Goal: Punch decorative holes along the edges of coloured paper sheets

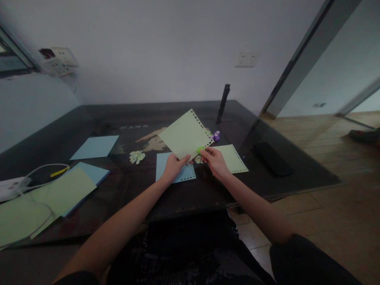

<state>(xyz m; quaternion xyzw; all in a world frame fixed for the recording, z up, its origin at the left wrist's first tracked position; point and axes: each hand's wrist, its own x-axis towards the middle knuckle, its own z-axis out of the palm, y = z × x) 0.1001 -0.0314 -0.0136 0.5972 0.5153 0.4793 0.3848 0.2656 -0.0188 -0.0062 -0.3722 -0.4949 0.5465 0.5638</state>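
My left hand (174,165) pinches the near corner of a pale green paper sheet (184,134) and holds it tilted above the dark table (124,190). Small holes run along the sheet's right edges. My right hand (214,161) grips a small bright green hole punch (200,150) clamped on the sheet's lower right edge. Under my hands lies a blue sheet (162,161) with punched holes along its near edge. To the right lies another punched green sheet (236,157).
A pile of paper dots (137,156) lies left of the blue sheet. Purple punches (216,136) sit behind the held sheet. More blue paper (95,147) and stacked green and blue sheets (62,194) lie left, with a white cable (38,172). A black phone (272,159) lies right.
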